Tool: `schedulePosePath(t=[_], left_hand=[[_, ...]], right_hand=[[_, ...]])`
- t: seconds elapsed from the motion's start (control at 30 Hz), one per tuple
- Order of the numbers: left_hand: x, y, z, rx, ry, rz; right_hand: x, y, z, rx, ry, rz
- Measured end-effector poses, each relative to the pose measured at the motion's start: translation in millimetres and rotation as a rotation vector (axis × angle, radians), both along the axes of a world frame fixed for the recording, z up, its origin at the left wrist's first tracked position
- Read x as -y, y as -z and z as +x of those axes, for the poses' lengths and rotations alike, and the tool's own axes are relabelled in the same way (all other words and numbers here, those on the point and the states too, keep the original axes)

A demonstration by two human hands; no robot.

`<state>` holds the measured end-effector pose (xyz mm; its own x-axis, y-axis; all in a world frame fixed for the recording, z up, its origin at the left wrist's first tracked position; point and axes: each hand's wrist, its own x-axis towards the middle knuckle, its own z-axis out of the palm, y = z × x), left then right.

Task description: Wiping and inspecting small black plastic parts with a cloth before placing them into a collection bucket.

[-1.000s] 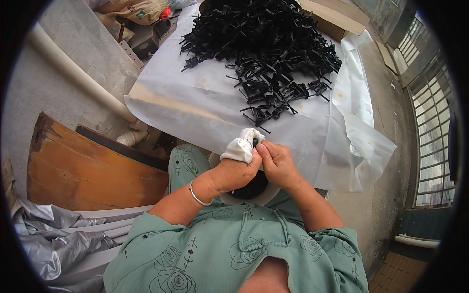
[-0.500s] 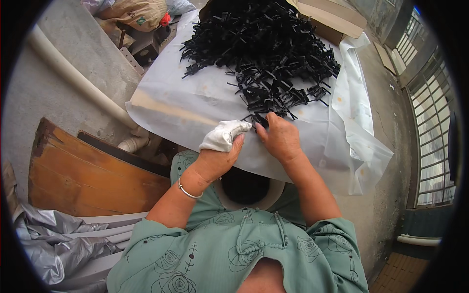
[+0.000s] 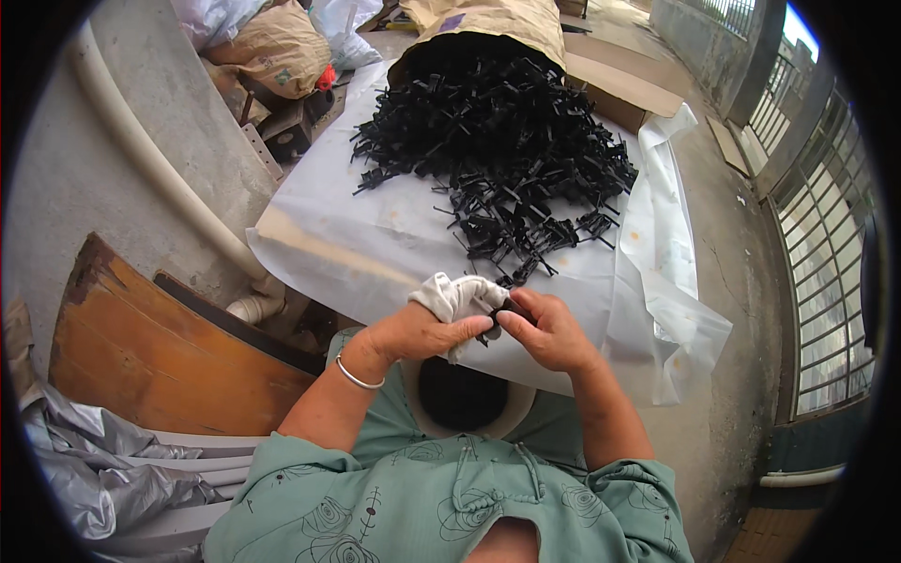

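Note:
My left hand [image 3: 420,330], with a white cloth [image 3: 452,295] wrapped over its fingers and a bangle on its wrist, meets my right hand [image 3: 556,336] at the table's near edge. Between them both hands grip a small black plastic piece [image 3: 497,319], mostly hidden by fingers and cloth. Just beyond lies a large heap of black plastic pieces [image 3: 493,141] with thin prongs, tapering toward my hands. It spills from the mouth of a brown sack [image 3: 493,17] onto the white plastic sheet [image 3: 352,230].
Below the table edge, a pale round container [image 3: 514,405] with a dark inside sits between my legs. A cardboard box [image 3: 619,80] stands at the far right of the table. To the left are a curved wooden board [image 3: 160,342], a pale pipe [image 3: 155,174] and stuffed sacks [image 3: 272,47].
My right hand has left the heap's near tip and drawn toward me with a black piece. My left hand has closed in on that piece with the cloth. The view has tilted upward.

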<state>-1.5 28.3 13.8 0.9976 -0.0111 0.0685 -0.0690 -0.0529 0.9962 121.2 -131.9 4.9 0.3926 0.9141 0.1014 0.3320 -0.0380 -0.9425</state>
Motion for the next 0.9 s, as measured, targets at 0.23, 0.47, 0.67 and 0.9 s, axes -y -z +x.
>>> schedulePosePath(t=[0.23,0.47,0.67,0.9], left_hand=[[26,11,-1,0.117,-0.263,-0.03],[38,19,-5,0.075,-0.376,-0.148],[38,6,-11,-0.016,-0.183,-0.287],[42,11,-6,0.05,-0.4,0.052]], right_hand=[[7,0,-29,0.357,0.182,0.351],[-1,1,-36,0.503,0.22,0.439],[2,9,-25,-0.01,0.361,0.175],[1,18,-27,0.177,0.205,0.28]])
